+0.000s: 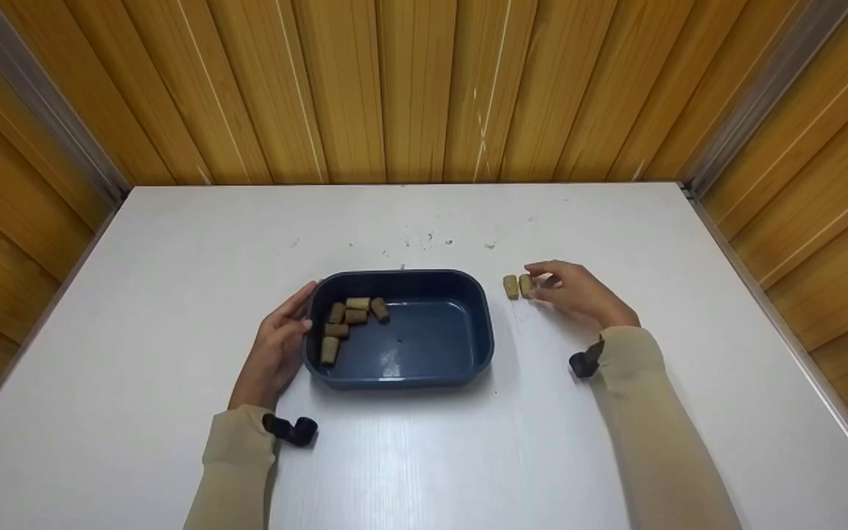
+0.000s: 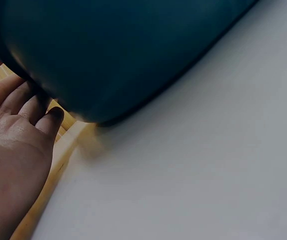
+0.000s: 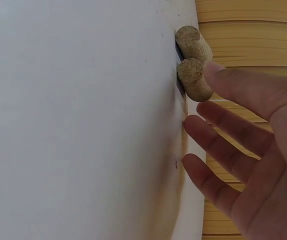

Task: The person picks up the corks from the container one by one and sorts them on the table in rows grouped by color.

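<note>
Wood-grain panelling (image 1: pixel 417 88) on far, left and right sides. White bench (image 1: pixel 409 456) within it.

Blue tub (image 1: pixel 431 338), rounded corners, sits mid-bench, long side left to right.

Tan sleeves (image 1: pixel 659 427) reach in from the near edge.

Left hand (image 1: pixel 277 338): grip closed on the tub's left end, thumb at the rim, fingers along the outer wall; some fingertips hidden behind the tub in the left wrist view.

Right hand (image 1: pixel 578 291): grip loosely parted, fingers gently bent, thumb tip and forefinger about the right-hand one of two loose corks (image 1: pixel 511 286). Cannot tell whether the thumb presses it.

Black wrist cameras (image 1: pixel 302 431), one at each cuff.

Loose corks lie side by side on the bench, right of the tub. Six more seen inside, bunched toward its left end; nearest one (image 1: pixel 330 351) by the left wall.

Dark specks (image 1: pixel 448 241) on the bench, far side of the tub.
</note>
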Demonstrator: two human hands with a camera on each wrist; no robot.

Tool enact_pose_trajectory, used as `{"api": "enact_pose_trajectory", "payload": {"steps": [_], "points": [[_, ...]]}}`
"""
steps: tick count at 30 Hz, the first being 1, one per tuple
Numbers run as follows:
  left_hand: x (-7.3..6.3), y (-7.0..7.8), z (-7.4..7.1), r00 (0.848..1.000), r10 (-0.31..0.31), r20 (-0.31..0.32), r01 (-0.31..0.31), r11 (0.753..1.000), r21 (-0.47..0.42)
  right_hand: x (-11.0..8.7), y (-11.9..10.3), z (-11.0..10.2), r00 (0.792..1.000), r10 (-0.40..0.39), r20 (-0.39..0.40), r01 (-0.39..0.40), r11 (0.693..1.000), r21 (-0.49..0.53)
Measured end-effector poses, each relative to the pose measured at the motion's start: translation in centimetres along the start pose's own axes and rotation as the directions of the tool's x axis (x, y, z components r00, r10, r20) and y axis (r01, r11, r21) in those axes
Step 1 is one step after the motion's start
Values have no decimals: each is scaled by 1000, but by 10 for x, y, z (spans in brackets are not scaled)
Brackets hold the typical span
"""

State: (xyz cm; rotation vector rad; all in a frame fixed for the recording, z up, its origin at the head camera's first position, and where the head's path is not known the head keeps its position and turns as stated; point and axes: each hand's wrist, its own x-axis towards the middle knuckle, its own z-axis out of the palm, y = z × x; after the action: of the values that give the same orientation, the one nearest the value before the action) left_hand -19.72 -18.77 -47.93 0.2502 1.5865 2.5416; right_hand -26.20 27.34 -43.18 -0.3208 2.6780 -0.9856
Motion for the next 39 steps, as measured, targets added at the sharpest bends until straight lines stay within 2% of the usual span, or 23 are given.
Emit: {"api": "enact_pose_trajectory", "payload": {"steps": [9, 16, 24, 31, 39], "points": [[1, 0, 1, 1000, -9, -7, 9, 1000, 18, 0, -10, -9, 999, -32, -15, 31, 999, -38], [1, 1, 2, 999, -24, -30, 24, 1000, -3, 0, -25, -14, 991, -130, -38, 129, 991, -48], [1, 1, 3, 999, -18, -34, 18, 1000, -11, 6, -51, -14, 972, -233, -27, 231, 971, -67], [1, 1, 1, 1000, -9, -18, 9, 1000, 13, 14, -81, -12, 970, -242, 1, 242, 968, -59], [2, 0, -1, 1000, -9, -4, 10, 1000, 24, 27, -111, -2, 950, -308, 57, 312, 948, -64]]}}
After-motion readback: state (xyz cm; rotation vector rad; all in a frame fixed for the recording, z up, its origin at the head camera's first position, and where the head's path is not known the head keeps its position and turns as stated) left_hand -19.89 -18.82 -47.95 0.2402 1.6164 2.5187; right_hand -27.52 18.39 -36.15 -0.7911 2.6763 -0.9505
